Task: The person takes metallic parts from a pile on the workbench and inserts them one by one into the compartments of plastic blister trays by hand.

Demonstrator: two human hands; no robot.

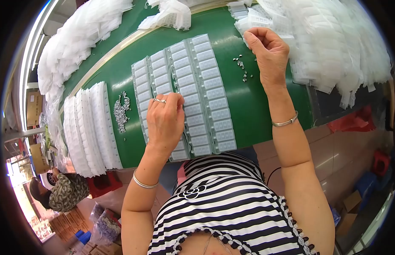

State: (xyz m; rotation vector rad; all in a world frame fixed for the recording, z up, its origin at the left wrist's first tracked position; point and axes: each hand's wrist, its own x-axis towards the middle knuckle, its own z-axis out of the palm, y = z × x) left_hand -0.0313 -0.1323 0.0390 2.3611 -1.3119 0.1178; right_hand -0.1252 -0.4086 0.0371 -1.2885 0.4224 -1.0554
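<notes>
Four columns of translucent grey plastic trays (219,91), divided into small rectangular pockets, lie side by side on the green table. My left hand (163,121), with a ring on one finger, is over the middle columns, its fingertips pinched together at the trays. What those fingers hold, if anything, is hidden. Raised at the upper right, my right hand (271,53) has thumb and forefinger closed; anything between them is too small to make out. Below and left of it lie a few small shiny pieces (240,63). A larger heap of similar clear pieces (121,112) sits left of the trays.
White plastic strips (93,127) stand in rows at the left. Big piles of white plastic sheets (329,42) cover the far right, with another pile (78,46) at the far left. A person (65,189) in a patterned top is at the lower left, near a red stool (103,183).
</notes>
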